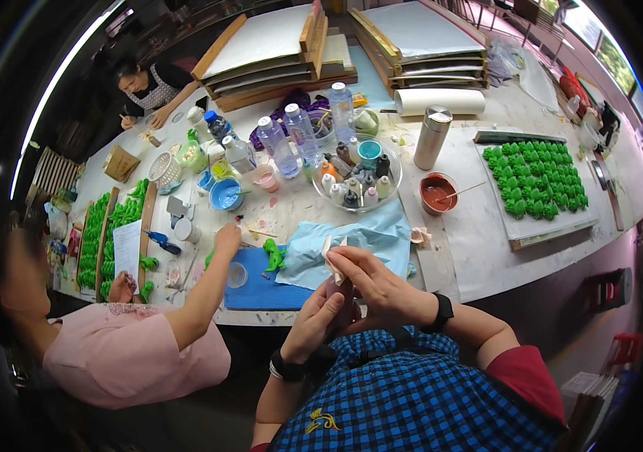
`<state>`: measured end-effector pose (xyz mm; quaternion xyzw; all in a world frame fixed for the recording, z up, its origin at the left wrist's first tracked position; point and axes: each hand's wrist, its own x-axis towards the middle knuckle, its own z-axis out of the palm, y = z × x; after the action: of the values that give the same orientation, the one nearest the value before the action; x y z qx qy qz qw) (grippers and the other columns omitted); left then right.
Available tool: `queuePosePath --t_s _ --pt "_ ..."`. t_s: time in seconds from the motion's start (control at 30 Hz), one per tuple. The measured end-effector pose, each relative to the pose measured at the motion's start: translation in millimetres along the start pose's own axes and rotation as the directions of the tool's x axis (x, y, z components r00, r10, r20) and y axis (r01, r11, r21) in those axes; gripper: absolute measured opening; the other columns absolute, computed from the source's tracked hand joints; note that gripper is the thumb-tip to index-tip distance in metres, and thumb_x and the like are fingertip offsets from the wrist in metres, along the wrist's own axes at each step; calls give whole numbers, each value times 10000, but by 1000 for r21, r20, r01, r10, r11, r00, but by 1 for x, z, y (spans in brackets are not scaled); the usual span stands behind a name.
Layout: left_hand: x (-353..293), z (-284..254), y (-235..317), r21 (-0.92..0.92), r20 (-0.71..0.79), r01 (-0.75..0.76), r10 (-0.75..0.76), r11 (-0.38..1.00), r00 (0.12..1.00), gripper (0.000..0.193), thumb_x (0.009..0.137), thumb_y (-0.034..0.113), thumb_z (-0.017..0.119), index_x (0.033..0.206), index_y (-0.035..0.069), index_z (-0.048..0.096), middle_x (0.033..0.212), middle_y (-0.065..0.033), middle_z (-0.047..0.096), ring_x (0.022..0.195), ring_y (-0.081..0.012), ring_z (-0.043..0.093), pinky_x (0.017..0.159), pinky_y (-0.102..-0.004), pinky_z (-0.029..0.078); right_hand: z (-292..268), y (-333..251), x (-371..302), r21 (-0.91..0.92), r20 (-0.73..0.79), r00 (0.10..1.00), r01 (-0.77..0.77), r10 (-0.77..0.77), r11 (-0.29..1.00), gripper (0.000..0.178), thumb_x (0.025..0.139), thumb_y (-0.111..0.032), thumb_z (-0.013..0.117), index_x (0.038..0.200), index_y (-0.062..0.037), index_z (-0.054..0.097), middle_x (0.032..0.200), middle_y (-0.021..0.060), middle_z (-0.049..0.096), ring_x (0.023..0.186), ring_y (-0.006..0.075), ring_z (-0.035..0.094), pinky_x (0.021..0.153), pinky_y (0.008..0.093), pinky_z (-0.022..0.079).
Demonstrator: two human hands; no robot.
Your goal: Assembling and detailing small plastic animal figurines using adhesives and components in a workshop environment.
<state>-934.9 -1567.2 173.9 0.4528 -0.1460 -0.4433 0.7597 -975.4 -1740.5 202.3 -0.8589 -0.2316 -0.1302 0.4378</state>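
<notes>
My right hand (378, 286) pinches a small pale, unpainted figure (333, 255) between thumb and fingertips, just above the table's near edge. My left hand (320, 316) is closed around the lower part of the same piece, right below the right hand. Both wrists wear dark bands. Just beyond my hands lie a light blue cloth (366, 239) and a blue mat (261, 285) with a small green figure (273, 256) standing on it.
A person in pink on my left reaches a hand (227, 237) to the table. A clear bowl of paint bottles (355, 184), a cup of brown paint (437, 193), water bottles (291, 135) and a board of green figures (536, 177) stand further back. Another person (152, 87) works at the far end.
</notes>
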Motion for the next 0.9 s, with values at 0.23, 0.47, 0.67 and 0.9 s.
queuePosePath --t_s 0.23,0.47,0.67,0.9 --pt "17 29 -1 9 75 59 -59 998 995 388 937 228 415 1253 16 339 961 -46 522 833 -98 523 741 -225 442 -17 5 -27 -23 -121 993 -7 4 1000 944 572 -226 782 1322 12 259 1291 239 322 1172 375 366 960 414 348" --pt "42 78 -11 160 267 212 -249 964 931 525 936 328 391 1334 17 246 1150 -104 479 1001 -164 510 859 -291 414 -55 5 -85 -13 -308 950 -55 48 998 878 517 -157 809 1274 -58 375 1261 215 354 1149 353 386 946 411 354" --pt "70 77 -32 309 174 -2 -54 951 983 650 913 424 382 1367 5 181 1212 -163 456 1075 -225 472 938 -356 366 -165 -25 -164 -386 -899 401 -538 -175 749 717 720 -252 684 1250 66 321 1007 130 527 809 181 562 660 308 505" --pt "94 51 -26 386 175 144 -226 911 958 446 950 286 352 1291 -1 363 1121 -127 527 976 -180 531 859 -299 419 -171 -67 -300 -284 -906 115 -880 -408 381 617 856 -343 486 1308 30 294 1334 195 335 1248 296 313 1015 426 285"
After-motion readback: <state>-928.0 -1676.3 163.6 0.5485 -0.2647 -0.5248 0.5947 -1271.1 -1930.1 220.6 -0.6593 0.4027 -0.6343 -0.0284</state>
